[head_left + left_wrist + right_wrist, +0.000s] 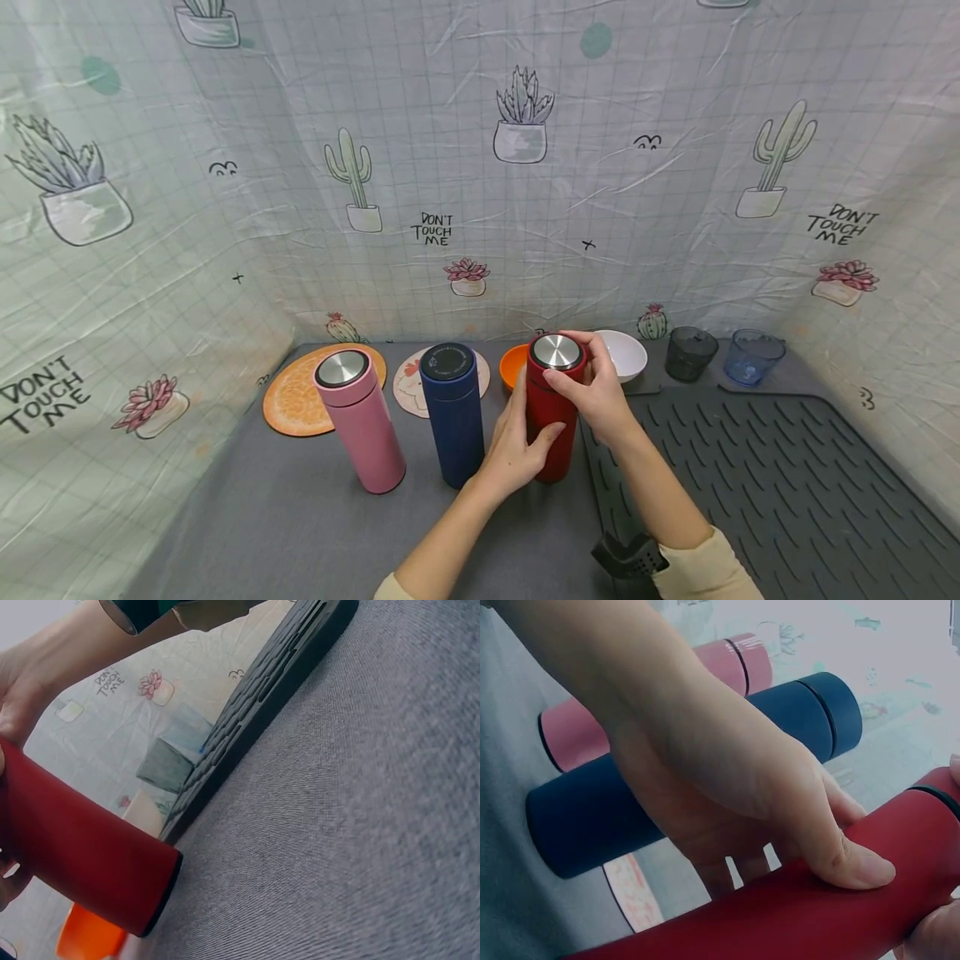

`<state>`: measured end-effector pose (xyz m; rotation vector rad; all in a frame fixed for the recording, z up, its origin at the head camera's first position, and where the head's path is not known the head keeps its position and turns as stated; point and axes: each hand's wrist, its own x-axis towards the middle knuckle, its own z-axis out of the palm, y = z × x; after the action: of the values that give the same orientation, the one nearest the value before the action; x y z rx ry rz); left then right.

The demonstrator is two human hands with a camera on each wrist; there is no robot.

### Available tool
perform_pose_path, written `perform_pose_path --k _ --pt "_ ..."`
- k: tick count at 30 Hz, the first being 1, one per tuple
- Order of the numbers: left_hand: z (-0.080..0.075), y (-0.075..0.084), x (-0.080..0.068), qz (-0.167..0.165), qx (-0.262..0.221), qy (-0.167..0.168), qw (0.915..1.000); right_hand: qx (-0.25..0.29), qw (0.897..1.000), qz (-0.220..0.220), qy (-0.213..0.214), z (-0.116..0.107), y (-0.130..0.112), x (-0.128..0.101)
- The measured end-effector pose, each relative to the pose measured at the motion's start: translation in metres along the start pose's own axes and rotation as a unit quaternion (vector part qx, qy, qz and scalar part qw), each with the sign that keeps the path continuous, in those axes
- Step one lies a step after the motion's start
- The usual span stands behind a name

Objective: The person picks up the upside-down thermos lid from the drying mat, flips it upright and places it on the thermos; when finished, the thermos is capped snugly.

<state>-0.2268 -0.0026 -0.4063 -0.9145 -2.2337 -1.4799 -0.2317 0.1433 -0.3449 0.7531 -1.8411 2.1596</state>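
Observation:
A red thermos flask with a silver-topped lid stands upright on the grey cloth, its black base at the surface in the left wrist view. My left hand grips its body from the left, thumb across the front. Higher up, my right hand holds the lid end, thumb in front and fingers behind. Left of it stand a navy blue thermos flask with a dark lid top and a pink thermos flask with a silver top. Both are upright, and neither is held.
Behind the flasks lie an orange-slice placemat and a round patterned mat. An orange bowl and a white bowl sit at the back. A dark cup and a blue cup stand behind a ridged mat.

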Motion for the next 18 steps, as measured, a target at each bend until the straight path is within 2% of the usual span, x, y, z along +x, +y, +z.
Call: perform_pose_path --k 7,12,18 --pt "-0.0015 -0.0002 0.0001 -0.011 -0.004 -0.004 0.9999 -0.032 0.999 0.008 -0.036 -0.0025 -0.0017 0.0006" --pt "0.0004 0.0016 -0.0004 0.001 0.014 0.007 0.9999 -0.004 1.0 -0.006 -0.017 -0.0018 -0.0006 0.0001" --pt "0.0016 0.0035 -0.0009 -0.009 0.012 0.009 0.9998 0.003 1.0 0.001 0.019 0.0021 0.0002 -0.0007"
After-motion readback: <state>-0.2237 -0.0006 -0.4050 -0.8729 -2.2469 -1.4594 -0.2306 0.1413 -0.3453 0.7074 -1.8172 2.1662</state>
